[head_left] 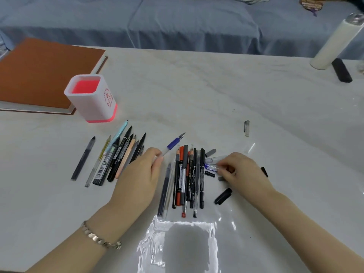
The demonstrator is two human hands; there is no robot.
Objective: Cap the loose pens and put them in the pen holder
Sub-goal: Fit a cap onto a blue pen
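Observation:
My left hand [141, 174] pinches a blue-grip pen [173, 144], uncapped, its tip pointing up and to the right. My right hand [238, 168] pinches a clear blue cap [210, 166] among loose caps [223, 196] on the table. Between my hands lies a bundle of several pens [187, 178]. A second row of uncapped pens [116, 156] lies to the left. The white and pink pen holder [92, 99] stands upright at the back left, with nothing visible inside.
A brown-covered book [43, 73] lies behind the holder. A lone clear cap [246, 128] sits at the right middle. A white cylinder [334, 42] and a black object [341, 69] stand at the far right. A glare patch [177, 247] lies on the table near me.

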